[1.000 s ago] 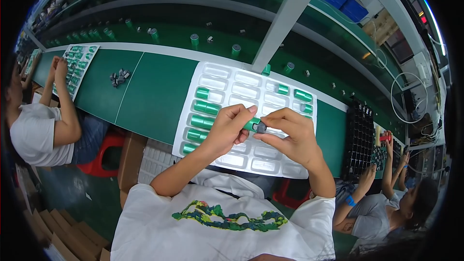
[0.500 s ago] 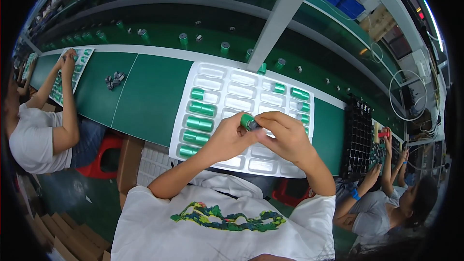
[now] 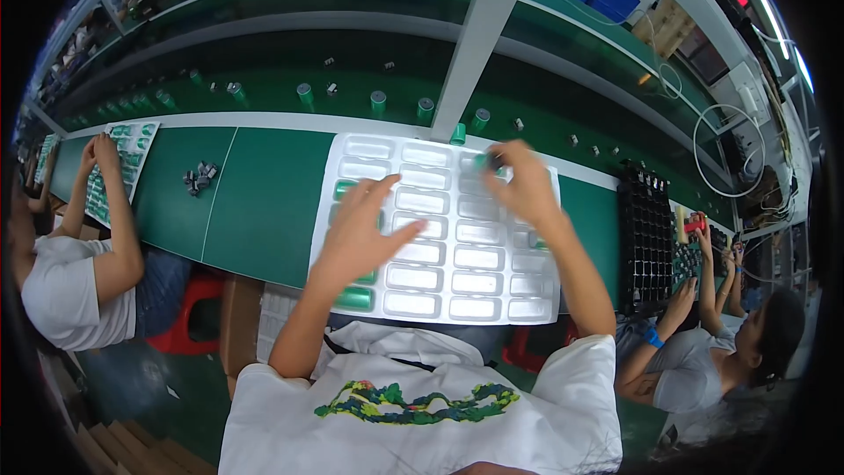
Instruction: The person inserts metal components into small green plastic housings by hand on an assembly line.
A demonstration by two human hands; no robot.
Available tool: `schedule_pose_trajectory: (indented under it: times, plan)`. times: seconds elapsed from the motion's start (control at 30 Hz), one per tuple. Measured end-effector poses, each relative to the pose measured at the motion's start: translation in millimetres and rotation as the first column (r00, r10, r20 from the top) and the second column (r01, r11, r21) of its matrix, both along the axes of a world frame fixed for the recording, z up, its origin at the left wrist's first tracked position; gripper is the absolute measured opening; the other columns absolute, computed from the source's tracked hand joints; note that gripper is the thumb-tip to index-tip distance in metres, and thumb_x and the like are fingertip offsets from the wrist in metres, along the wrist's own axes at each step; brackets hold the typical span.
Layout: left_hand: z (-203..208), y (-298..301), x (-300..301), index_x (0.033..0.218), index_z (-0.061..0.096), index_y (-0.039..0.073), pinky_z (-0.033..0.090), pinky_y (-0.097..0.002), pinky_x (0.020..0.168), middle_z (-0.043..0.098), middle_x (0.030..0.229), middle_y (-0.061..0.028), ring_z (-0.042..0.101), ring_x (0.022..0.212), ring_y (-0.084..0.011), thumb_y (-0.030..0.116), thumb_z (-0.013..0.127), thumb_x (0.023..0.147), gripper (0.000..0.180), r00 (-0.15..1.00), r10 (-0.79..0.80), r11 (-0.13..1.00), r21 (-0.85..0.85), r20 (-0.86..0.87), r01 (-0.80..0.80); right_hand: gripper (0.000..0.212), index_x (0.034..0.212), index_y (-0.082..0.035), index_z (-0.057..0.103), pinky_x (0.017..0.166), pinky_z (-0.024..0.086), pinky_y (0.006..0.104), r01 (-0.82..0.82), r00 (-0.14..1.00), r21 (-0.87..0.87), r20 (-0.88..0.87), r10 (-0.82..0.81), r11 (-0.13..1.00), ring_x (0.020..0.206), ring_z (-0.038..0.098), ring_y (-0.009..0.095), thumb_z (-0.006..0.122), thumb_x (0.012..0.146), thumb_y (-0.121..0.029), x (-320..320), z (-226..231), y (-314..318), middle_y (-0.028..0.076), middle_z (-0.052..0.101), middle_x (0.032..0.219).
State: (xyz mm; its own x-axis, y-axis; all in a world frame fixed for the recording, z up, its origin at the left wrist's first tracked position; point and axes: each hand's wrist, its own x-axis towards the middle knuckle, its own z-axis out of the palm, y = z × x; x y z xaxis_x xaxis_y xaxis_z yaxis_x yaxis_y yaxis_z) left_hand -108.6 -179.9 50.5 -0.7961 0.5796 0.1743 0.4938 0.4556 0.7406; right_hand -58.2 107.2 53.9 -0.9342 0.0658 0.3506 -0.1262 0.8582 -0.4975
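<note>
Near far edge of tray (image 3: pixel 411 306), R side — pinches blurred tube (image 3: pixel 480 161) by dark end (image 3: pixel 495 161) in R hand (image 3: pixel 527 189), w/ fingers narrow; can't tell if set in tray or above. Over L column, spreads L hand (image 3: pixel 359 220) wide, partly hiding other tubes (image 3: pixel 354 299). Between hands, leaves open room w/ bare mid slots (image 3: pixel 414 279). Past tray's L edge, opens onto wide bench (image 3: pixel 272 193); past R edge, narrows to strip before rack (image 3: pixel 646 229). At far edge, close to post (image 3: pixel 483 35).
</note>
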Motion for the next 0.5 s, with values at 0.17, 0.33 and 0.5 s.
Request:
schedule_pose_trajectory:
  times: [0.17, 0.33, 0.5]
  plan:
    - [-31.1, -44.0, -45.0, 0.12, 0.067, 0.002, 0.046, -0.0426, 0.091, 0.056, 0.118, -0.0174, 0.052, 0.105, -0.0357, 0.022, 0.073, 0.083, 0.043, 0.943, 0.0, 0.957, -0.272, -0.332, -0.095, 0.037, 0.106, 0.003, 0.068, 0.077, 0.056, 0.0371, 0.473, 0.877, 0.046, 0.071, -0.475, 0.88, 0.082, 0.071, 0.028, 0.079, 0.077, -0.016, -32.7, -45.8, 131.2, 0.02, 0.072, 0.093]
    - [-52.3, -48.6, -59.8, 0.115, 0.07, 0.002, 0.046, -0.0404, 0.087, 0.057, 0.108, -0.0156, 0.054, 0.099, -0.0332, 0.019, 0.074, 0.083, 0.037, 0.989, 0.087, 0.986, -0.134, -0.12, -0.103, 0.042, 0.104, 0.002, 0.07, 0.081, 0.055, 0.0397, 0.363, 0.882, 0.205, 0.239, -0.406, 0.909, 0.087, 0.071, 0.031, 0.081, 0.075, -0.026, -56.7, -44.9, 127.8, 0.018, 0.073, 0.095]
    - [-41.1, -36.5, -66.8, 0.104, 0.076, 0.005, 0.048, -0.0362, 0.081, 0.06, 0.104, -0.0135, 0.054, 0.097, -0.0296, 0.02, 0.077, 0.082, 0.026, 0.986, 0.082, 0.99, -0.102, -0.142, -0.097, 0.042, 0.11, 0.001, 0.069, 0.083, 0.054, 0.0393, 0.243, 0.941, 0.363, 0.138, -0.31, 0.899, 0.091, 0.069, 0.035, 0.078, 0.08, -0.027, -86.7, -50.3, 124.9, 0.021, 0.07, 0.102]
